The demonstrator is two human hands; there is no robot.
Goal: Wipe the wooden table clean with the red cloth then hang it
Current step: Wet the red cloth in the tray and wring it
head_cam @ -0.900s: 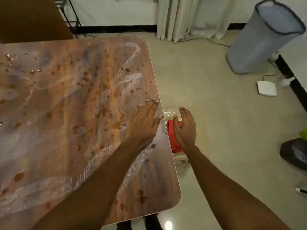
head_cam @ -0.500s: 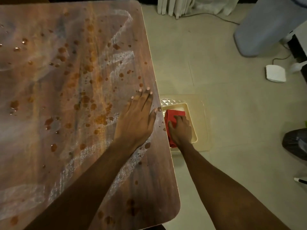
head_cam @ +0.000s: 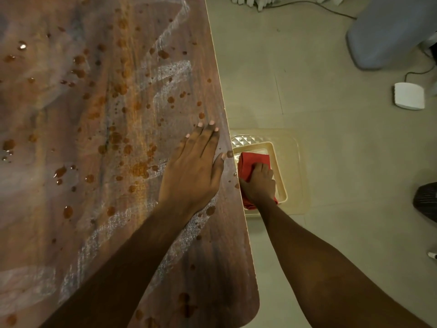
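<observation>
The wooden table (head_cam: 71,209) fills the left of the view, spotted with brown drops and white smears. My left hand (head_cam: 194,171) lies flat and open on it near the right edge. Below that edge, a red cloth (head_cam: 253,162) sits folded in a cream tray (head_cam: 279,171) on the floor. My right hand (head_cam: 259,183) is down in the tray with its fingers curled over the cloth, covering its near half.
The cream tray rests inside a larger clear tray (head_cam: 300,185). A grey bin (head_cam: 390,36) stands at the far right, with a white box (head_cam: 409,95) and cable beside it. A dark object (head_cam: 425,200) lies at the right edge. Curtains hang at the top.
My right hand has gone down from above the tray and closed its fingers on the red cloth. The view has tilted down and closer. My left hand stays flat on the table.
</observation>
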